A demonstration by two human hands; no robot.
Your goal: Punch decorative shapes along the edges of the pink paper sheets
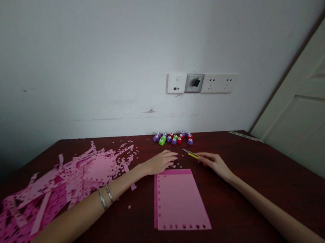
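Observation:
A light pink sheet of paper [180,201] lies in front of me, with small shapes punched along its left and bottom edges. Under it, a darker pink sheet [155,210] peeks out at the left and top. My left hand [160,162] rests flat at the top left corner of these sheets, fingers stretched to the right over small punched bits [176,166]. Off to the right, my right hand [215,164] grips a yellow utility knife [193,155], its blade out and pointing up and left, apart from the paper.
Several small craft punches [174,139] in purple, green and red stand by the wall. Pink paper strips and scraps [72,174] heap on the left, with confetti bits [126,159] beside them. A ruler-like strip [246,136] lies at the back right. Sockets [219,84] sit on the wall.

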